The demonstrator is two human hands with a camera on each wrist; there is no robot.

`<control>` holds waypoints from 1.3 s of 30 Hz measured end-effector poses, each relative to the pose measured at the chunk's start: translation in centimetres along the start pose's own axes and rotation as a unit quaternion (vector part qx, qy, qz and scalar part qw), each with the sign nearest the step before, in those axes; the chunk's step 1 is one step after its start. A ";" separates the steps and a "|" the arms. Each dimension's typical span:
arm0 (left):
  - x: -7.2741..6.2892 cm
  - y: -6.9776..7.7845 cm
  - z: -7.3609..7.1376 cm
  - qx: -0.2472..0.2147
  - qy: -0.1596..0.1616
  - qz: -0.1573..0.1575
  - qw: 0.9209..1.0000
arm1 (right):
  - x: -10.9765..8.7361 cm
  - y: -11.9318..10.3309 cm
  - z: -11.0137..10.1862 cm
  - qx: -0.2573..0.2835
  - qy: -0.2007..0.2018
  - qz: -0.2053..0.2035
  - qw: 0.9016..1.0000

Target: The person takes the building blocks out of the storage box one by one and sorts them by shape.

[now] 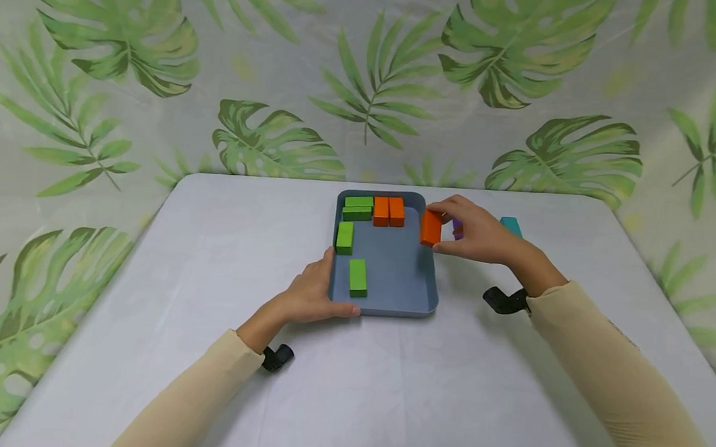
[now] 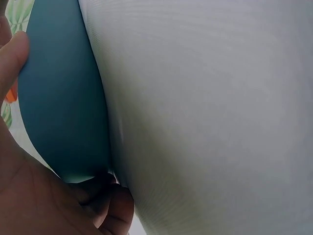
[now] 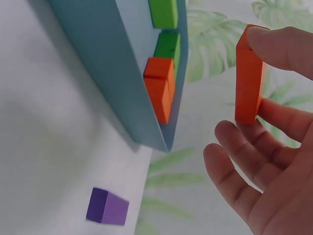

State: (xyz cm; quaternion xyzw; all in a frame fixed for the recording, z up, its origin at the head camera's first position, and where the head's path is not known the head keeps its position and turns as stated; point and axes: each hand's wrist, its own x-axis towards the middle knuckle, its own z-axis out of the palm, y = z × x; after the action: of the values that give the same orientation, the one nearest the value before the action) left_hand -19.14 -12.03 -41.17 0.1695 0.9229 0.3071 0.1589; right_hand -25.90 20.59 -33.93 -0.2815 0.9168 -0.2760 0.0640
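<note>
My right hand (image 1: 476,233) pinches an orange block (image 1: 431,227) between thumb and fingertips at the right rim of the grey-blue tray (image 1: 394,277). In the right wrist view this orange block (image 3: 248,83) is held lengthwise, thumb on one end. My left hand (image 1: 314,291) grips the tray's near left corner, thumb along the near side and fingers at the left side. Inside the tray, two orange blocks (image 1: 389,211) stand side by side at the far end. Several green blocks (image 1: 345,237) lie to their left and down the left side.
A purple block (image 3: 108,206) lies on the white table right of the tray, partly hidden behind my right hand in the head view. Beyond it sits a teal block (image 1: 511,226). A leaf-patterned cloth (image 1: 384,152) hangs behind the table's far edge.
</note>
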 end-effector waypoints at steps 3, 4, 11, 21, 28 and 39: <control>0.2 0.1 0.2 -0.002 -0.004 0.003 1.000 | -0.8 0.6 -0.3 0.008 0.008 0.006 1.000; 0.2 0.1 0.2 -0.001 -0.005 0.002 1.000 | -1.1 0.8 -0.4 0.012 0.010 0.008 1.000; 0.3 0.2 0.2 0.006 -0.008 -0.003 1.000 | -2.3 1.8 -1.4 0.008 0.022 0.031 0.999; 0.2 0.3 0.1 0.007 -0.015 -0.007 1.000 | -3.9 3.9 -4.0 -0.015 0.023 0.088 0.996; 0.3 0.2 0.1 0.010 -0.022 -0.012 1.000 | -4.6 7.6 -5.2 -0.038 0.017 0.126 0.991; 0.0 0.1 -0.5 -0.018 -0.005 0.004 1.000 | -5.7 14.1 -5.6 0.021 0.009 0.213 0.977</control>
State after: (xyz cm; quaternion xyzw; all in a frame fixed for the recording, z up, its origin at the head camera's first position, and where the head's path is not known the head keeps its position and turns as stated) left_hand -19.35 -12.19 -40.68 0.1717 0.9156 0.3238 0.1654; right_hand -29.47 36.06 -37.03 -0.0758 0.9501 -0.2779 0.1195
